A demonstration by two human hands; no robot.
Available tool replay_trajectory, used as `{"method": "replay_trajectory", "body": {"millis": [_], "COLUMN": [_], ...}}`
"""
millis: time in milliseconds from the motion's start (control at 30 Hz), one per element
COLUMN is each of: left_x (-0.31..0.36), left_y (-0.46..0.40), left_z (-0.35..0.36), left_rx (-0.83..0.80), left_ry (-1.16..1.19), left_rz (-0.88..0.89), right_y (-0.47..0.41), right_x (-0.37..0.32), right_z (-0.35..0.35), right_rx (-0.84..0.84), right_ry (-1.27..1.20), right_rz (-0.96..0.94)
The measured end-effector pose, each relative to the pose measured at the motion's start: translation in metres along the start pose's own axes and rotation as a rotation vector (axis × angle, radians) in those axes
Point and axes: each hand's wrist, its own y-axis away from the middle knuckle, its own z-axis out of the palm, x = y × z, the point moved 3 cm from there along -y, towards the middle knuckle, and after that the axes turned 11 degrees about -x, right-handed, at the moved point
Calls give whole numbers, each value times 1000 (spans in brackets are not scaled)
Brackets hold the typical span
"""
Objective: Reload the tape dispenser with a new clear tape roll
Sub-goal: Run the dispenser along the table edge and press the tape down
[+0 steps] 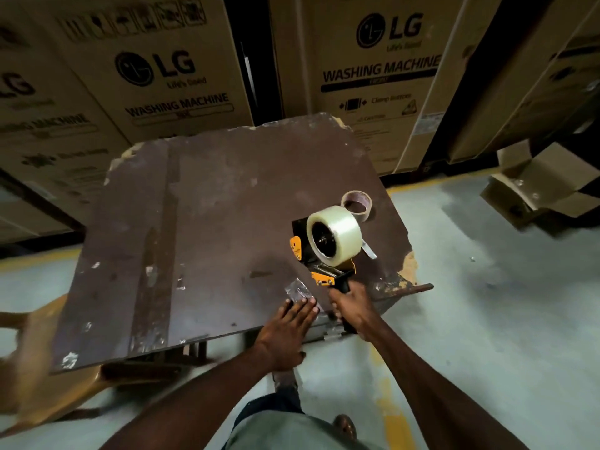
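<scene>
Nearest, lower centre of frame: left hand point(285, 332) laid flat, fingers straight, fingertips pressing a crumpled scrap of clear film point(297, 292) against the table point(194, 222) near its front edge; right hand point(352, 308) just to the right of it, fingers wrapped round the black handle of the tape dispenser point(319, 254); handle end hidden inside the fist.

Further up, right of centre: clear tape roll point(334, 235) already seated on the dispenser hub, dispenser held above or resting on the table, contact not discernible; short tape tail hanging off the right side of the roll, apparently not yet threaded.

Step judged in hand: roll mounted, feeding of the leading end outstanding; next move calls for freeing the left hand, peeling the tail and guiding it past the roller toward the cutter, adhesive side outward.

Beyond the dispenser: empty cardboard core point(356, 203) lying flat on the table, just apart from the roll.

Far, upper frame: stacked washing-machine cartons point(168, 76); open carton point(532, 183) at right, blurred.

Hard to make out: cutter blade and roller, masked by the roll; orange guard point(297, 248) only partly visible.
</scene>
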Motion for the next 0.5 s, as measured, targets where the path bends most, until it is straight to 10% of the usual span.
{"method": "replay_trajectory", "body": {"millis": [500], "left_x": [-90], "left_y": [-14], "left_z": [0], "left_rx": [162], "left_ry": [45], "left_rz": [288], "right_y": [-142], "right_x": [-77], "right_z": [60], "right_rx": [-256], "right_ry": [-483], "right_rz": [294]}}
